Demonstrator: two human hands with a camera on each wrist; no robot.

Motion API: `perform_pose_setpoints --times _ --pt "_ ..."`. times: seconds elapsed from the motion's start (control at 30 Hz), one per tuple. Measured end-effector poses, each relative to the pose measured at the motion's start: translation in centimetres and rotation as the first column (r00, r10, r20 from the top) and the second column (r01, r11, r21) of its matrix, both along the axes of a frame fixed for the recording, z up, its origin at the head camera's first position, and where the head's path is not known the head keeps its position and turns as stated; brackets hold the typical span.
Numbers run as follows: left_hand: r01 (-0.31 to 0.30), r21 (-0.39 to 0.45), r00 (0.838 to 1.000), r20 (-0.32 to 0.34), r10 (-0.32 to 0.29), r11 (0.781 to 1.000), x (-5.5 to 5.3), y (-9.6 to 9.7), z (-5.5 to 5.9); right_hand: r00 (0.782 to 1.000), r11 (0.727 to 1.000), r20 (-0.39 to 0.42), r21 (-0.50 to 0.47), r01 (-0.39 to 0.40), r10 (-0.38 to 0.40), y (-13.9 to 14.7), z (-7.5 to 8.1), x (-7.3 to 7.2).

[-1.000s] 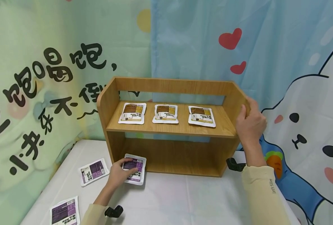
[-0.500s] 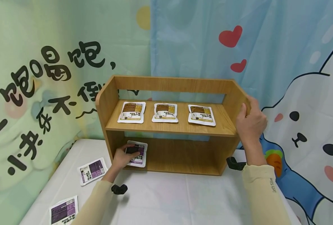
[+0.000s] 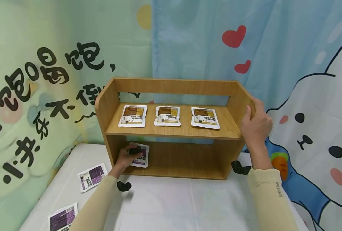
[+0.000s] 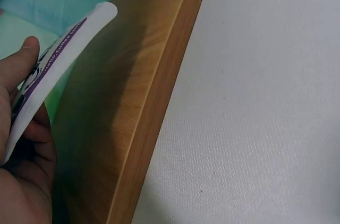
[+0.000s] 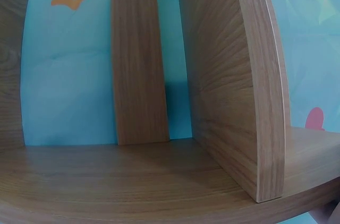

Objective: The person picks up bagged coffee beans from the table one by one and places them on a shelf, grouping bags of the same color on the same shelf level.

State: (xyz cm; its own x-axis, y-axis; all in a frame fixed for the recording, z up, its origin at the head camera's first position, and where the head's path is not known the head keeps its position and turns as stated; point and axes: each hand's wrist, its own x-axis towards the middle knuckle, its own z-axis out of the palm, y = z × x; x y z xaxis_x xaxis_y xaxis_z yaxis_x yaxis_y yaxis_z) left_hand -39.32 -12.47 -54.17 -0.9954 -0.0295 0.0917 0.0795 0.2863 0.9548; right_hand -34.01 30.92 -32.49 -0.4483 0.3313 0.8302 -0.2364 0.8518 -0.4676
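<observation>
My left hand (image 3: 126,157) pinches a purple-and-white sachet (image 3: 143,156) in the lower compartment of the wooden shelf (image 3: 176,136), at its left end. In the left wrist view the sachet (image 4: 58,67) is tilted, its printed face towards the thumb and fingers curled behind it, above the wooden board (image 4: 143,96). My right hand (image 3: 256,123) grips the edge of the shelf's right side panel, thumb on the inner side. Only a sliver of that hand enters the right wrist view, at the lower right corner beside the wooden panel (image 5: 268,102).
Three brown-and-white sachets (image 3: 167,116) lie in a row on the upper shelf board. Two more purple sachets, one farther back (image 3: 93,177) and one nearer (image 3: 63,218), lie on the white table (image 3: 171,205) at the left. Printed curtains (image 3: 188,41) hang behind.
My left hand has carried the purple sachet from in front of the shelf up and into the lower compartment. The right hand keeps its grip on the side panel.
</observation>
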Motion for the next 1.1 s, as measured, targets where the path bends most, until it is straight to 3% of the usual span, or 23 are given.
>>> perform_pose_setpoints --times 0.6,0.87,1.1 --pt "-0.013 -0.109 1.0 -0.003 0.013 0.994 -0.16 0.34 -0.49 1.0 1.0 0.002 -0.001 -0.006 0.006 0.08 -0.04 0.02" --pt "0.014 -0.207 0.999 0.032 -0.008 0.978 -0.58 0.19 -0.88 1.0 1.0 -0.002 -0.005 -0.003 0.003 0.16 0.04 0.11" --pt "0.024 -0.28 0.999 0.035 -0.015 0.96 -0.29 0.04 -0.65 1.0 1.0 -0.002 -0.005 -0.008 0.008 -0.02 0.05 0.06"
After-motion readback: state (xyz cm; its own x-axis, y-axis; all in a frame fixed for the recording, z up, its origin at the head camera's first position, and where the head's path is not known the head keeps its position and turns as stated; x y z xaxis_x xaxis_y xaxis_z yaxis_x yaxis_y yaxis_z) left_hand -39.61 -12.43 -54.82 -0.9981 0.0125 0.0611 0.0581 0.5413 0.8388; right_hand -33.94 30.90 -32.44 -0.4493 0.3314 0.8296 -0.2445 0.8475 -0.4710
